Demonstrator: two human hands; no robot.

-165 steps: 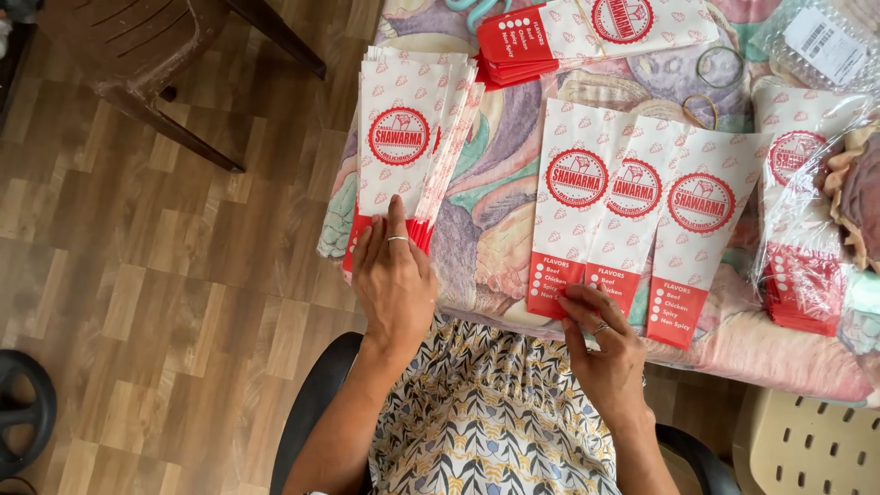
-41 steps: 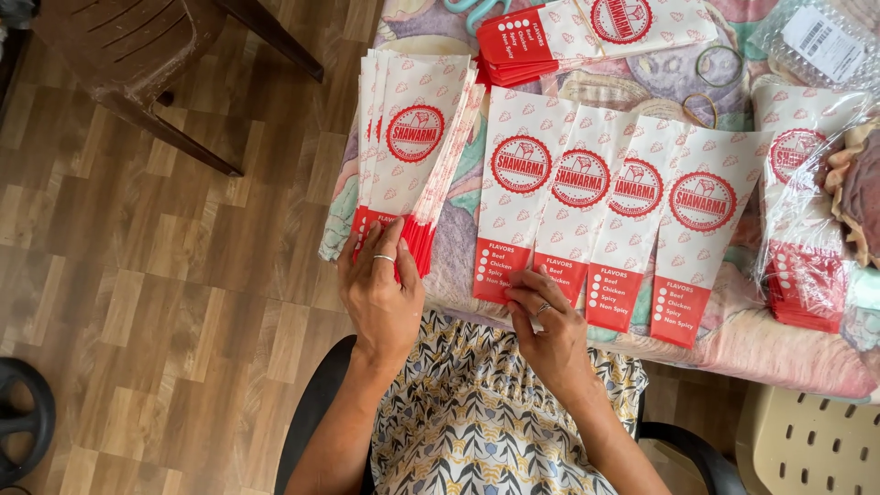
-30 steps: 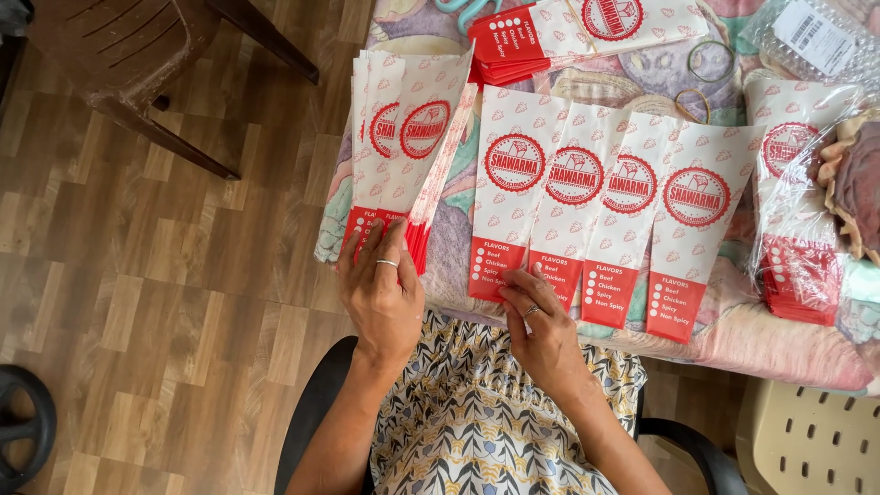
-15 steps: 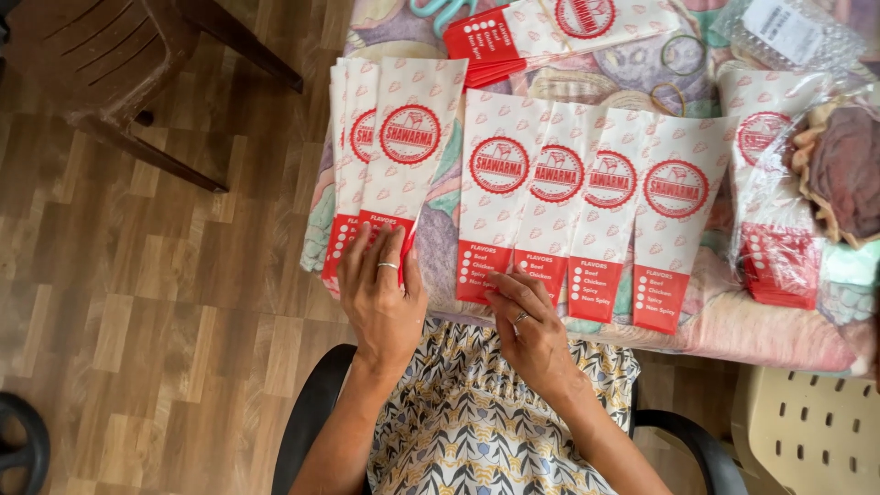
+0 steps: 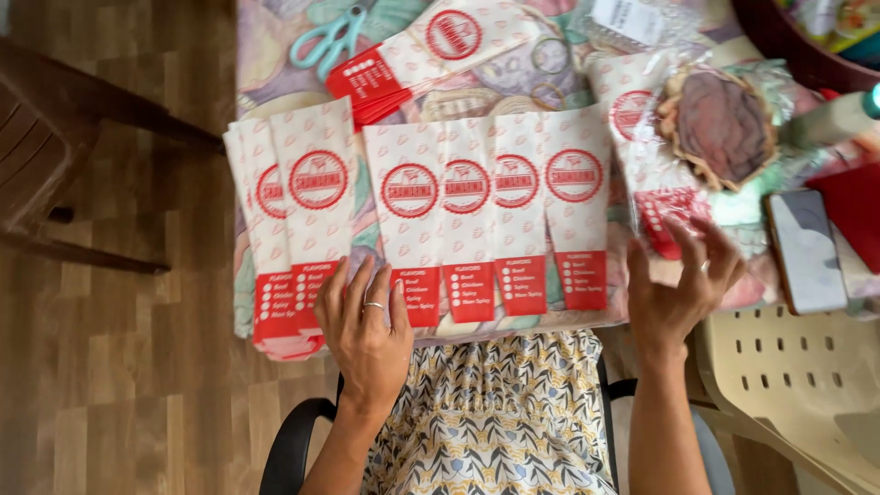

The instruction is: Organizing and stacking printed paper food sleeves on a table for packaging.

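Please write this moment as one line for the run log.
left hand: rests on paper bag stack | right hand: open, raised near wrapped bag bundle | four bags in row on table

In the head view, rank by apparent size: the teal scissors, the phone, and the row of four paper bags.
1. Row of four paper bags, clearly the largest.
2. Phone.
3. Teal scissors, only a little smaller and cut off at the frame's top, so this order is unsure.

wood-look floor, dark brown chair left, cream plastic chair right, patterned tablecloth.
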